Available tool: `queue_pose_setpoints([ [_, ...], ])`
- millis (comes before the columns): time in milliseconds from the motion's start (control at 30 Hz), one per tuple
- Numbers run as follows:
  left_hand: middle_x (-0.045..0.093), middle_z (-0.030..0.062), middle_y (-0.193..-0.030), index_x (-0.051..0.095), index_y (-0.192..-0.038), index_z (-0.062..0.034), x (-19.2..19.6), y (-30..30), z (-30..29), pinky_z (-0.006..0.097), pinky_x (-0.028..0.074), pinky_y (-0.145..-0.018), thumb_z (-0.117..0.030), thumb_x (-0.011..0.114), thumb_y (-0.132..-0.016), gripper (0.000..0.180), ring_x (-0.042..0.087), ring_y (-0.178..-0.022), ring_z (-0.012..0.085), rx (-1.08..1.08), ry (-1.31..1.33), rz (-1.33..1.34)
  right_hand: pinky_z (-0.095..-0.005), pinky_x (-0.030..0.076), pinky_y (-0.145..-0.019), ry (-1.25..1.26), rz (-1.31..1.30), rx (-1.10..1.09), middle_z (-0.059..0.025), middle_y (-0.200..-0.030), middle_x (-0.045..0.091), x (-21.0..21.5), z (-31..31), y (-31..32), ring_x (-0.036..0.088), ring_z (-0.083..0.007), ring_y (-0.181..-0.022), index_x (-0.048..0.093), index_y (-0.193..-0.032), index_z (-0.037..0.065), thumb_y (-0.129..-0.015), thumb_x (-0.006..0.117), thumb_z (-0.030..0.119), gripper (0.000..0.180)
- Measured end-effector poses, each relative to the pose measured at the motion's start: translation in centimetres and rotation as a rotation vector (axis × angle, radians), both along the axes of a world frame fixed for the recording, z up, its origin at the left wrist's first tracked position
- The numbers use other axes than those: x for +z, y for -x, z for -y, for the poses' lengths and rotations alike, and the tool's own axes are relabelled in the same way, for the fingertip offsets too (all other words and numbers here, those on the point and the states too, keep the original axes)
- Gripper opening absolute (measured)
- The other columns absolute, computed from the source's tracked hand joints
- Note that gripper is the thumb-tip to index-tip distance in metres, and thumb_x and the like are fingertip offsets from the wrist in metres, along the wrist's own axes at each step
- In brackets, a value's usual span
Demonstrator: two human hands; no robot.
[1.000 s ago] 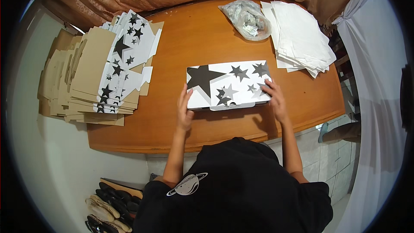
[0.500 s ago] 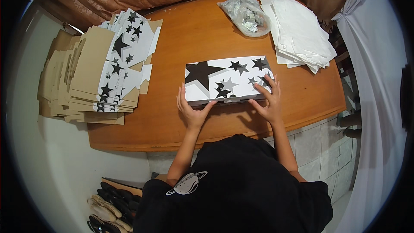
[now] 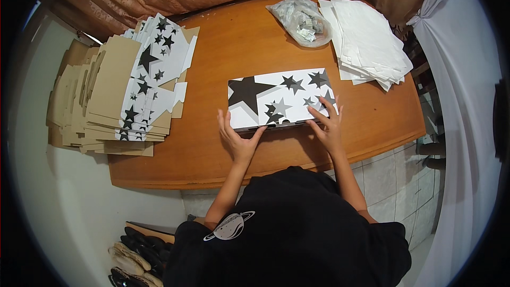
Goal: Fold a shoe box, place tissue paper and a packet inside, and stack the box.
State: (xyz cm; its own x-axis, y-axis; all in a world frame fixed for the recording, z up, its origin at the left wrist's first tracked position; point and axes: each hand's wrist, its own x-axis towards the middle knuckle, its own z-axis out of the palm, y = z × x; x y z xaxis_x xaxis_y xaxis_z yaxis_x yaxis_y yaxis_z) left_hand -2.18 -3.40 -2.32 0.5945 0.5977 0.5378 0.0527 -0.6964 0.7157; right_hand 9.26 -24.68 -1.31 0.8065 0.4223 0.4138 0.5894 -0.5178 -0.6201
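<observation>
A closed cardboard box [image 3: 295, 93], white with black and grey stars, lies flat on the wooden table in front of me. At its near left corner is my left hand [image 3: 240, 141], the thumb against the front edge and the fingers along the left side. My right hand [image 3: 330, 127] grips the near right corner, its thumb at the front edge and its fingers bent over the star-printed top. The box's underside and far side are hidden.
Flat brown and star-printed box blanks [image 3: 119, 85] are piled at the table's left. A clear plastic bag [image 3: 303, 21] with small packets and a stack of white paper sheets [image 3: 369, 40] lie at the far right. Shoes [image 3: 138, 255] sit on the floor at lower left.
My right hand has shifted slightly left, its fingers moving a little along the top of the box. My left hand and the box are nearly where they were.
</observation>
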Motion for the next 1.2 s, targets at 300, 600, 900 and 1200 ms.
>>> queue_pose_setpoints([
  [300, 0.043, -0.0004, -0.134, 0.068, -0.080, -0.0292, -2.1, 0.0, 0.3, 0.057, -0.002, -0.105, -0.036, 0.071, -0.070, 0.013, 0.013, -0.134, 0.0329, -0.090, -0.603, -0.029, -0.0614, 0.010, -0.102, -0.062, -0.018, 0.037, -0.0068, -0.129, 0.045, 0.0, 0.0, -0.3, 0.027, -0.0375, -0.128, 0.066, -0.106, 0.023, -0.073, 0.071, 0.023, 0.034],
  [600, 0.042, 0.0011, -0.135, 0.066, -0.081, -0.0235, -1.6, -0.2, 1.8, 0.064, -0.011, -0.099, -0.035, 0.070, -0.071, 0.016, 0.011, -0.135, 0.0317, -0.134, -0.531, -0.125, -0.0614, 0.011, -0.101, -0.061, -0.028, 0.052, -0.0076, -0.129, 0.044, -0.7, 0.3, -0.2, 0.024, -0.0379, -0.129, 0.065, -0.107, 0.023, -0.073, 0.070, 0.024, 0.034],
  [900, 0.043, 0.0037, -0.133, 0.066, -0.084, -0.0227, -1.5, 0.1, 2.2, 0.061, -0.015, -0.099, -0.034, 0.070, -0.071, 0.017, 0.014, -0.134, 0.0354, -0.165, -0.419, -0.164, -0.0602, 0.008, -0.102, -0.014, -0.033, 0.022, -0.0086, -0.130, 0.044, -0.1, 0.1, -0.1, 0.022, -0.0389, -0.131, 0.066, -0.106, 0.023, -0.073, 0.071, 0.022, 0.034],
  [1200, 0.045, 0.0035, -0.129, 0.065, -0.098, -0.0196, -2.4, 1.3, 1.0, 0.059, -0.008, -0.103, -0.023, 0.068, -0.072, 0.026, 0.020, -0.133, 0.0325, -0.225, -0.506, -0.144, -0.0679, 0.005, -0.098, 0.001, -0.004, 0.010, -0.0062, -0.135, 0.039, -0.3, 0.2, 0.0, 0.017, -0.0431, -0.131, 0.065, -0.106, 0.029, -0.073, 0.071, 0.028, 0.034],
])
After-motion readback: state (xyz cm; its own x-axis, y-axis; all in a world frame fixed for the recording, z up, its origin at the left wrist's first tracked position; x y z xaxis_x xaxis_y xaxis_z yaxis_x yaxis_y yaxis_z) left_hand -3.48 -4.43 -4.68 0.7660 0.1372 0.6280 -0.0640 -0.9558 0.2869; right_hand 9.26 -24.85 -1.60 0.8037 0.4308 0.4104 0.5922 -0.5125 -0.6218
